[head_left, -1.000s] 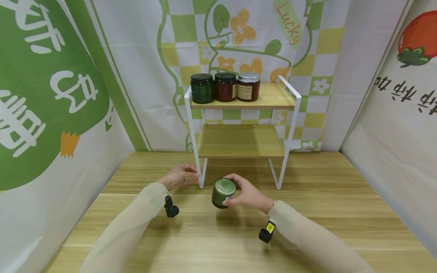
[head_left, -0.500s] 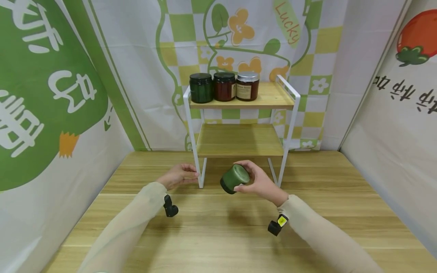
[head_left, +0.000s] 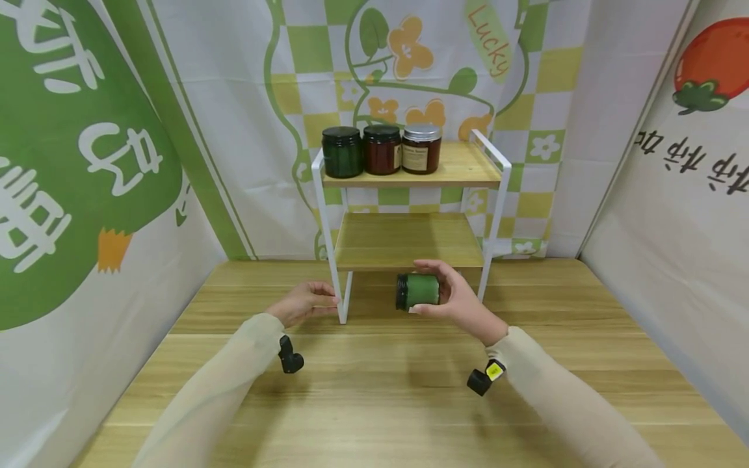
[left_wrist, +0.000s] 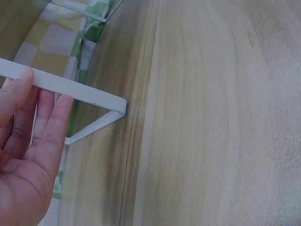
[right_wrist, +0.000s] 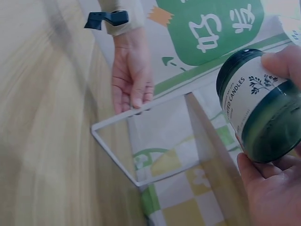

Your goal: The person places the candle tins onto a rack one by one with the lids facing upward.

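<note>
My right hand [head_left: 466, 304] grips a green glass candle jar [head_left: 421, 290] in front of the lower part of a two-tier shelf [head_left: 409, 244]. The jar lies sideways in the air, its black lid pointing left. In the right wrist view, the candle jar [right_wrist: 256, 96] shows a white label with a plant drawing and the words "candles". My left hand [head_left: 303, 303] is at the shelf's front left leg. Seen from the left wrist, thumb and fingers pinch that white metal leg [left_wrist: 80, 90] from both sides.
On the top board stand a green jar [head_left: 342, 153], a dark red jar [head_left: 381, 151] with a black lid, and another dark red jar [head_left: 421, 149] with a silver lid. The wooden table [head_left: 374, 390] spreads below. Printed cloth [head_left: 234, 130] surrounds it.
My right hand has moved right and up toward the shelf, turning the candle jar from base-up through a tilt onto its side. My left hand has stayed at the leg.
</note>
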`<state>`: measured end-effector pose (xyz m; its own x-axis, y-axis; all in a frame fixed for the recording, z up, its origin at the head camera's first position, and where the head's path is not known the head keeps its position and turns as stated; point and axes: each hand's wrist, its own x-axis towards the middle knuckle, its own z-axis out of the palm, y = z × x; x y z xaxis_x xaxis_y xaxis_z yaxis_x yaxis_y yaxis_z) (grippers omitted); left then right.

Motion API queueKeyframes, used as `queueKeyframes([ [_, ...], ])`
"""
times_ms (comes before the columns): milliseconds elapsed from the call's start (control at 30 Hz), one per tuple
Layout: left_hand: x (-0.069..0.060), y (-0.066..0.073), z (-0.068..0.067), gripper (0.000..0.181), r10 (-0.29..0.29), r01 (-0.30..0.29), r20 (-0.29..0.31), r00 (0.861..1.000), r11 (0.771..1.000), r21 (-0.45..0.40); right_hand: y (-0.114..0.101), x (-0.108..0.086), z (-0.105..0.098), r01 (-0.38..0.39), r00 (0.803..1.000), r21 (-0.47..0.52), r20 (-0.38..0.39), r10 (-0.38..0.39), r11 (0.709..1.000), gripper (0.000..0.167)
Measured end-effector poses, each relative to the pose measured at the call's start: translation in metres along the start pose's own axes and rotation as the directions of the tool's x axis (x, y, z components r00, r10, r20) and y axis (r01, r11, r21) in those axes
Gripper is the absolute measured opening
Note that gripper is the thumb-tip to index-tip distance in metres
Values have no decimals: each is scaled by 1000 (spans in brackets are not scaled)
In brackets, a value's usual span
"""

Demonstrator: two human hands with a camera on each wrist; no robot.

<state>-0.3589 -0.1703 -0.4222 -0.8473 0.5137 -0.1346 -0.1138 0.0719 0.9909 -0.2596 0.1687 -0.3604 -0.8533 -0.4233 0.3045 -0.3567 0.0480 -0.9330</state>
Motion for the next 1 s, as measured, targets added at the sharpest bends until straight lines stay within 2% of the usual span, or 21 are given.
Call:
queueKeyframes([
  [133,0,0,0,9,-5,5,4,1000,1000,1,-8,2,-6,34,999,-19,-30,-34,999,80],
  [467,0,3,1,13,-18,18,-5,1000,1000,1,-34,8,-24,94,989,-141,-103,-109,986,73],
  [767,-1,4,2,11,-10,10,-7,1000,1000,7,-52,14,-36,118,986,-130,-104,-132,984,63],
  [1000,-1,4,2,11,-10,10,-4,1000,1000,-1,-57,19,-42,137,985,-130,-90,-150,982,63],
])
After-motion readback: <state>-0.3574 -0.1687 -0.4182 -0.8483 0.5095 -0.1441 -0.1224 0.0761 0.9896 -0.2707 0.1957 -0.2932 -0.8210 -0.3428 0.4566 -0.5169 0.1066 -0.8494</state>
